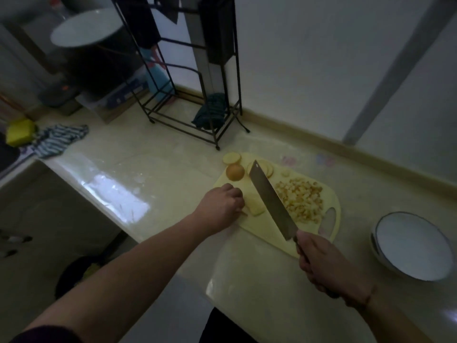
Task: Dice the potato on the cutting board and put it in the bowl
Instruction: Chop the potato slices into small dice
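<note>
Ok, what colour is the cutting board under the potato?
Pale yellow, the cutting board; the head view shows it.

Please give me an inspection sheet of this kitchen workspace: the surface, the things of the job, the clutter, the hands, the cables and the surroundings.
Surface: pale glossy counter, with glare.
Job's things: cutting board bears diced potato, potato slices, further slices, an uncut end; white bowl apart at right, no potato in it.
Clutter: striped cloth, yellow sponge, black wire rack.
Hands: left hand holds the slices; right hand grips the cleaver.
Cables: nothing seen.
Surroundings: white wall, dim light.
</note>
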The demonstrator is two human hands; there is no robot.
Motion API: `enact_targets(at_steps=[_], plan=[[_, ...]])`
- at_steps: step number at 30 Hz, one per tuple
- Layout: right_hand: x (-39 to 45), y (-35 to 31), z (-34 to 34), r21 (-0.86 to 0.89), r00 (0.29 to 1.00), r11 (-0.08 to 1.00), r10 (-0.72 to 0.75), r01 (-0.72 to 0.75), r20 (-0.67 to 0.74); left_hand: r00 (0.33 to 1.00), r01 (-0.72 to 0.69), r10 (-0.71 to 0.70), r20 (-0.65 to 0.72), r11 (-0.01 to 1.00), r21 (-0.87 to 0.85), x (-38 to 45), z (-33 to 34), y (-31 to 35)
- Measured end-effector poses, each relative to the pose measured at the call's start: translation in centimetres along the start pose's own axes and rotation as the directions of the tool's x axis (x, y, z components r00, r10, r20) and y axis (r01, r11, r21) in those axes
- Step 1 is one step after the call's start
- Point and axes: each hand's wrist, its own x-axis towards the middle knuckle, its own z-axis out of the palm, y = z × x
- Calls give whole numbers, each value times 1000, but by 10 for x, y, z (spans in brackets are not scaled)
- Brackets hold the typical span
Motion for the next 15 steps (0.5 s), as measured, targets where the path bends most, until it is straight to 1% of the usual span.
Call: enact_targets(at_steps=[1, 3, 6, 8, 10, 11, 13, 15], plan=[[-5, 0, -2, 5, 1000, 1000, 10, -10, -22, 998, -21, 20, 55, 1000, 19, 7, -8, -2], [-12, -2, -3, 6, 997, 1000, 29, -29, -73, 976, -72, 54, 210, 994, 81, 22, -21, -8], [-17, -5, 3, 22, 988, 998, 67, -64, -139, 898, -201, 108, 426, 963, 180, 48, -32, -15], [-17, -5, 12, 8, 978, 997, 75, -74, -193, 829, -302, 157, 536, 933, 194, 63, -33, -17], [-17, -6, 23, 20, 968, 996, 87, -84, -234, 775, -393, 222, 592, 902, 177, 74, -31, -17], [-16, -6, 28, 19, 965, 996, 88, -86, -248, 758, -419, 244, 605, 893, 165, 77, -30, -17], [-13, -5, 36, 6, 957, 996, 90, -92, -277, 746, -413, 263, 612, 904, 114, 79, -27, -17], [-10, -1, 43, 30, 949, 993, 115, -111, -294, 745, -370, 268, 610, 928, 44, 78, -24, -17]])
